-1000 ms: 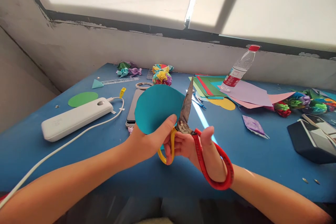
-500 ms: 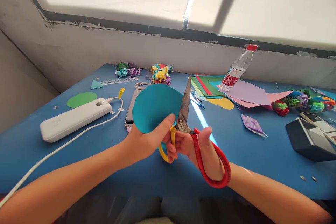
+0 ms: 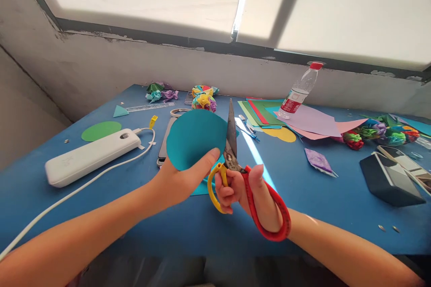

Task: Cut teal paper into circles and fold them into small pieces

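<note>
My left hand [image 3: 180, 180] pinches a teal paper circle [image 3: 195, 138] at its lower edge and holds it up above the blue table [image 3: 323, 197]. My right hand [image 3: 244, 190] grips scissors [image 3: 232, 152] with one yellow and one red handle loop. The blades point up and lie against the circle's right edge, nearly closed. A teal offcut [image 3: 205, 186] lies on the table below the hands.
A white power bank [image 3: 90, 156] with a cable lies at the left, a phone [image 3: 164, 143] beside it. A green paper disc [image 3: 100, 130], coloured paper sheets [image 3: 303, 121], a plastic bottle [image 3: 298, 92], paper flowers [image 3: 204, 97] and a dark box [image 3: 387, 181] are spread around.
The scissor blades have swung from tilted right to nearly upright and closed along the circle's right edge. Both hands shifted slightly left and down in view.
</note>
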`<move>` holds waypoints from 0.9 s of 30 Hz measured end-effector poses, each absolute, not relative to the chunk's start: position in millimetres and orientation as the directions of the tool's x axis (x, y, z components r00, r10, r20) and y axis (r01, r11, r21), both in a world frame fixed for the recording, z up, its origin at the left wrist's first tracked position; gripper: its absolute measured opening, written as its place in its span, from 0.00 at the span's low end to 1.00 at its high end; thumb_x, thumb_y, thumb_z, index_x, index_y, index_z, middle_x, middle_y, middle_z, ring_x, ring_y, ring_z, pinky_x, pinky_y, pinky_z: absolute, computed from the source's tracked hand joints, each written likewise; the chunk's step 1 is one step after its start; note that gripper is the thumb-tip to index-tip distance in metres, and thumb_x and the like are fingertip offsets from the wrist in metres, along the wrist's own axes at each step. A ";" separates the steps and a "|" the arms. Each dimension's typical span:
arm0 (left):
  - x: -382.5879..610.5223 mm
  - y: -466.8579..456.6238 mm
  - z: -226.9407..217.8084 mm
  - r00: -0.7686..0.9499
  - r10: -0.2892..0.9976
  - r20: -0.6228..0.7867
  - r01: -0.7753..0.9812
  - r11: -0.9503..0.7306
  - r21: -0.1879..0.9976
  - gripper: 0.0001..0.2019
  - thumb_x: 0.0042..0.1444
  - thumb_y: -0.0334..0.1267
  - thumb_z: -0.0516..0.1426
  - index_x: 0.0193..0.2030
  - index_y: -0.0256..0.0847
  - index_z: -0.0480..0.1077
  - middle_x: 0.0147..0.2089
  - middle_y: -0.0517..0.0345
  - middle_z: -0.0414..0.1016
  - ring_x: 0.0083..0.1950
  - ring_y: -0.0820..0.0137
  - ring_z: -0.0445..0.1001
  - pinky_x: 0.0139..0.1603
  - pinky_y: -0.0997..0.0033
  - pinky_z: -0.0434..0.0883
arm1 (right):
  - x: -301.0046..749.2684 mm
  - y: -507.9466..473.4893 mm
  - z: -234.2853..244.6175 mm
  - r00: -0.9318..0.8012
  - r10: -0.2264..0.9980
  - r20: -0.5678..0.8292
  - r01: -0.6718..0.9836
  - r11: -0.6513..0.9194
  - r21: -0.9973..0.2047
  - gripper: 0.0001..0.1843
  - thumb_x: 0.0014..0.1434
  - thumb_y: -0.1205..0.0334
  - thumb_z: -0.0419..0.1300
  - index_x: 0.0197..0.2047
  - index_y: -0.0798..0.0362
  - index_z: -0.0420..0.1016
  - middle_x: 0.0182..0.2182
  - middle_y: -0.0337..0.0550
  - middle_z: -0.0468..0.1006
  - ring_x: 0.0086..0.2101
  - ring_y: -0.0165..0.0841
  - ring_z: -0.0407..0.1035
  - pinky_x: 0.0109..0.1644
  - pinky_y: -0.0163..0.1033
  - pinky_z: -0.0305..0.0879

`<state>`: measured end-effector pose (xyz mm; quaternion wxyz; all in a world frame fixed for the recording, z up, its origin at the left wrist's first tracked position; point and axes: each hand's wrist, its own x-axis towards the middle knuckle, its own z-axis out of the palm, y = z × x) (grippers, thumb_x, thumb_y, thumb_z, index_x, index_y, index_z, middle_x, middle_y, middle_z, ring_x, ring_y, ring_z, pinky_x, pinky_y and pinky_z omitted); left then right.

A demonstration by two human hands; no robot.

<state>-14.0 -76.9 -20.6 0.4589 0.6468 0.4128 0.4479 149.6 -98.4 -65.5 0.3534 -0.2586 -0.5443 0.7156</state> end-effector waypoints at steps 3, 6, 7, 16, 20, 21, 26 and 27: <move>-14.9 -74.0 -17.9 0.289 0.927 0.238 0.130 -0.284 0.950 0.15 0.54 0.41 0.55 0.20 0.41 0.57 0.18 0.66 0.56 0.18 0.78 0.57 0.18 0.78 0.60 | 149.1 -97.8 -68.0 -0.617 0.787 -0.026 -0.261 -0.236 -0.936 0.40 0.46 0.22 0.39 0.32 0.54 0.60 0.23 0.32 0.49 0.21 0.23 0.43 0.23 0.31 0.46; -14.8 -72.3 -16.0 0.320 0.920 0.226 0.146 -0.284 0.948 0.17 0.55 0.41 0.54 0.18 0.41 0.55 0.16 0.67 0.54 0.17 0.78 0.53 0.17 0.76 0.56 | 147.1 -98.9 -65.0 -0.593 0.804 -0.051 -0.274 -0.260 -0.926 0.38 0.45 0.22 0.43 0.30 0.53 0.58 0.21 0.30 0.47 0.19 0.21 0.41 0.21 0.29 0.43; -14.7 -72.1 -15.6 0.327 0.920 0.217 0.151 -0.277 0.949 0.18 0.56 0.41 0.53 0.17 0.41 0.54 0.16 0.67 0.53 0.17 0.78 0.53 0.17 0.76 0.55 | 146.4 -99.2 -63.6 -0.580 0.812 -0.059 -0.273 -0.263 -0.925 0.37 0.45 0.22 0.43 0.29 0.53 0.57 0.21 0.29 0.46 0.19 0.21 0.41 0.21 0.29 0.42; -16.4 -71.5 -8.7 0.330 0.934 0.137 0.163 -0.199 0.966 0.21 0.55 0.42 0.51 0.14 0.41 0.53 0.14 0.65 0.53 0.17 0.78 0.53 0.19 0.73 0.54 | 149.0 -98.3 -61.4 -0.547 0.834 -0.071 -0.185 -0.203 -0.962 0.34 0.49 0.25 0.43 0.26 0.52 0.53 0.20 0.29 0.45 0.19 0.21 0.39 0.19 0.28 0.39; -17.5 -69.2 -8.4 0.326 0.939 0.113 0.133 -0.163 0.978 0.20 0.54 0.43 0.52 0.14 0.41 0.52 0.13 0.65 0.52 0.16 0.78 0.52 0.18 0.73 0.54 | 150.3 -96.9 -60.6 -0.542 0.839 -0.059 -0.159 -0.171 -0.972 0.33 0.51 0.26 0.44 0.26 0.52 0.52 0.19 0.28 0.45 0.18 0.21 0.38 0.18 0.28 0.38; -17.8 -68.8 -8.8 0.327 0.939 0.108 0.125 -0.157 0.980 0.20 0.54 0.43 0.52 0.14 0.41 0.51 0.13 0.65 0.52 0.16 0.78 0.52 0.18 0.73 0.53 | 150.2 -96.7 -60.0 -0.539 0.840 -0.062 -0.153 -0.170 -0.973 0.33 0.51 0.26 0.44 0.26 0.52 0.52 0.19 0.28 0.45 0.18 0.21 0.38 0.18 0.28 0.38; -19.4 -69.1 -10.3 0.288 0.952 0.099 0.090 -0.130 0.987 0.21 0.53 0.42 0.53 0.14 0.41 0.51 0.13 0.66 0.50 0.16 0.79 0.49 0.16 0.74 0.52 | 149.6 -95.7 -59.3 -0.524 0.850 -0.053 -0.145 -0.151 -0.978 0.31 0.52 0.28 0.46 0.26 0.52 0.53 0.18 0.28 0.47 0.17 0.20 0.39 0.16 0.27 0.39; -19.2 -69.3 -10.3 0.266 0.958 0.108 0.085 -0.135 0.987 0.21 0.53 0.42 0.54 0.13 0.41 0.51 0.13 0.66 0.50 0.15 0.79 0.49 0.16 0.75 0.53 | 149.6 -95.3 -60.2 -0.525 0.850 -0.044 -0.148 -0.142 -0.979 0.31 0.52 0.29 0.46 0.26 0.52 0.53 0.18 0.28 0.46 0.17 0.20 0.39 0.16 0.27 0.39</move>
